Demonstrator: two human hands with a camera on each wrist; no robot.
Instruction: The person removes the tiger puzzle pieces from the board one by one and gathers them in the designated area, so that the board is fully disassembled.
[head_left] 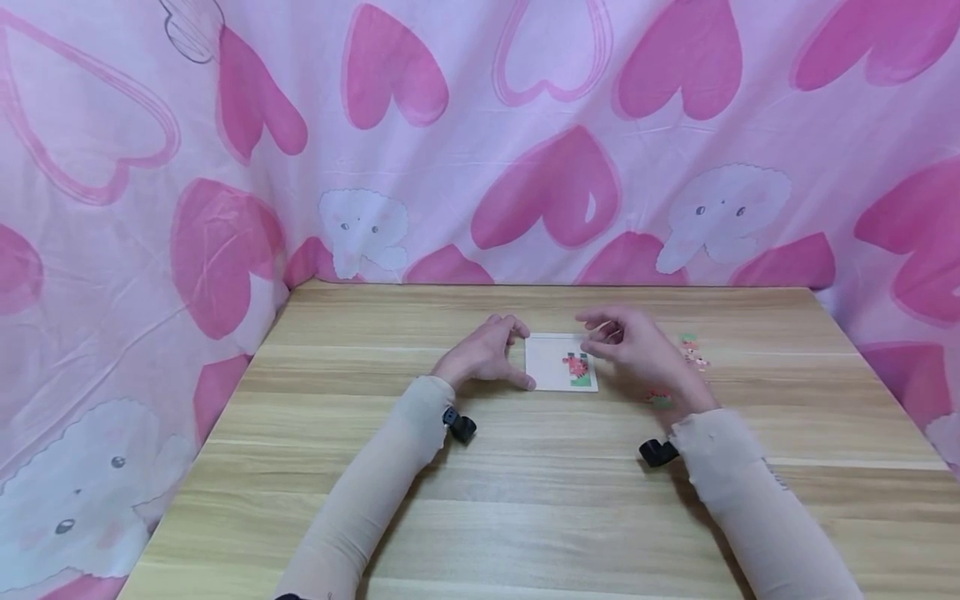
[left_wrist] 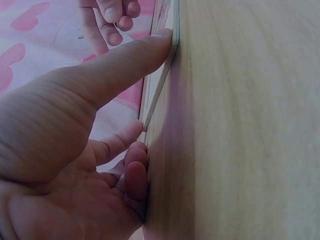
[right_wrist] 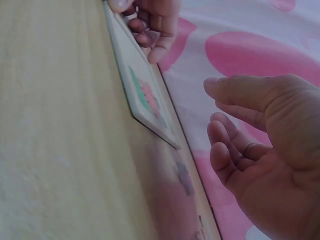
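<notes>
A shallow white puzzle tray (head_left: 545, 367) lies flat on the table, with joined red and green jigsaw pieces (head_left: 577, 367) at its right side. My left hand (head_left: 487, 354) grips the tray's left end, thumb at the near corner and index finger at the far one; the left wrist view shows both touching the edge. Above the tray's right end hovers my right hand (head_left: 633, 346), fingers loosely bent. In the right wrist view a gap shows between its thumb and fingers (right_wrist: 220, 160), and no piece is visible there.
Loose jigsaw pieces (head_left: 692, 350) lie on the wooden table (head_left: 510, 500) to the right of the tray. Another piece (head_left: 660, 400) sits nearer, partly behind the right wrist. A pink heart-patterned curtain (head_left: 450, 192) hangs along the back and sides.
</notes>
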